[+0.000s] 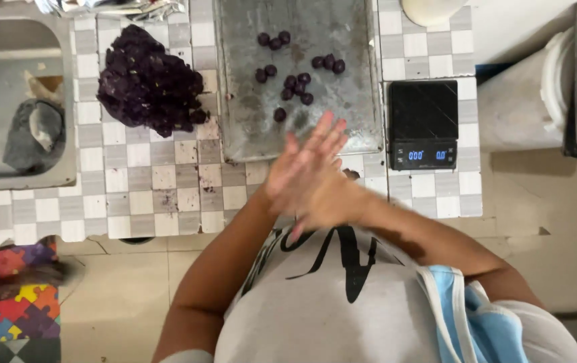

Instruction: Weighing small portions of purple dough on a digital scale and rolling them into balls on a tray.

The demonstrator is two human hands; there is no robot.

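My left hand [305,160] and my right hand [332,205] are pressed palm to palm above the near edge of a checkered tiled counter [141,195], fingers stretched out and blurred. Whatever lies between the palms is hidden. Just beyond the hands lies a flat metal tray [362,121] with several small dark purple balls [295,84] scattered on it. A large mound of dark purple dough [147,81] sits on the counter left of the tray.
A black digital scale [424,124] stands right of the tray. A metal sink [6,54] with a grey cloth [33,134] is at the far left. A white container [523,101] stands beyond the counter's right edge. A puzzle-patterned mat [6,302] covers the floor lower left.
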